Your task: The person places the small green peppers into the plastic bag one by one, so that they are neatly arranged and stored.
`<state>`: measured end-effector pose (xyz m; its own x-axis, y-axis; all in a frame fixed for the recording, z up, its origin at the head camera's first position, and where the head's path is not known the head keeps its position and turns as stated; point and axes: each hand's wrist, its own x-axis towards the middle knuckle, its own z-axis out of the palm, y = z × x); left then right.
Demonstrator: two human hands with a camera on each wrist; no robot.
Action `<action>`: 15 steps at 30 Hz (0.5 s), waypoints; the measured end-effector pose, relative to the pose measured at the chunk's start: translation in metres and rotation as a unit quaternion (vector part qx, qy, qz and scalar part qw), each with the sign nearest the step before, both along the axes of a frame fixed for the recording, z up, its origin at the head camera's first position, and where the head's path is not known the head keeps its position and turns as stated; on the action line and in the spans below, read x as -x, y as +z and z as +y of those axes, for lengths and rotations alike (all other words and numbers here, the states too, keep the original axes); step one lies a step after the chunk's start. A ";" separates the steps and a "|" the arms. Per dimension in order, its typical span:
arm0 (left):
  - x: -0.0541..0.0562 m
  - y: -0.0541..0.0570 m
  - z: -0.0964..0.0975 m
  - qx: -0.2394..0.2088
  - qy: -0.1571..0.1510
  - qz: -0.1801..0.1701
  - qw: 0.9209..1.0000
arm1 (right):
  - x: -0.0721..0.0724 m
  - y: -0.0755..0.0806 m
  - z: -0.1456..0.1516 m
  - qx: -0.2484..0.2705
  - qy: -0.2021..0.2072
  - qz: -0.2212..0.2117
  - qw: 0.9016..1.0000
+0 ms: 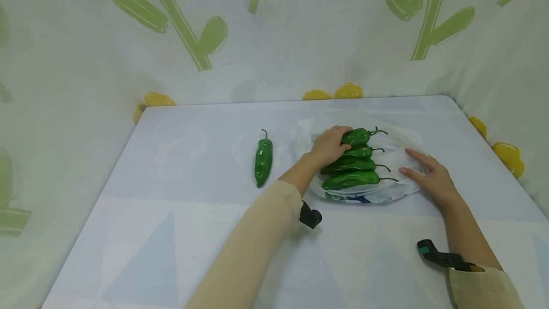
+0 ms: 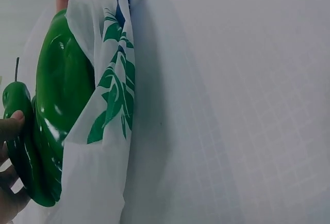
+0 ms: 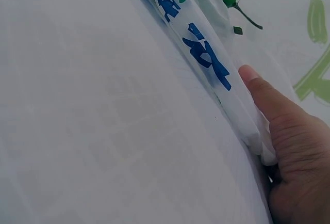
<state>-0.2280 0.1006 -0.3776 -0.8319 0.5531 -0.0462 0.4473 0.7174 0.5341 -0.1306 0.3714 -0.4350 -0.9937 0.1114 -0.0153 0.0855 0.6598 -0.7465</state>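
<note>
Several long green peppers lie in a row on a thin white plastic bag with green and blue print, their stems towards the right. My left hand grips the farthest green pepper, thumb on one side and fingers on the other. On the bag's right side rests my right hand, thumb and fingers spread apart. Its thumb lies along the bag's edge in the right wrist view, while its other fingers are hidden there.
One more green pepper lies alone on the white table, left of the bag, stem pointing away. A white curtain-like cloth with green and yellow plant patterns surrounds the table's back and sides.
</note>
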 end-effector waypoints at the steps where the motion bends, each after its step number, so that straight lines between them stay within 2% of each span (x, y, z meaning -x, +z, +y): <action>1: 0.000 -0.001 -0.001 -0.001 0.001 -0.002 1.000 | 0.000 0.000 0.000 0.000 -0.001 0.000 1.000; 8: -0.001 -0.002 -0.007 -0.016 0.007 -0.018 1.000 | -0.001 0.001 -0.002 0.005 0.000 0.002 1.000; 15: -0.002 -0.002 -0.017 -0.032 -0.005 -0.011 0.999 | 0.000 0.000 -0.001 0.000 0.000 0.002 1.000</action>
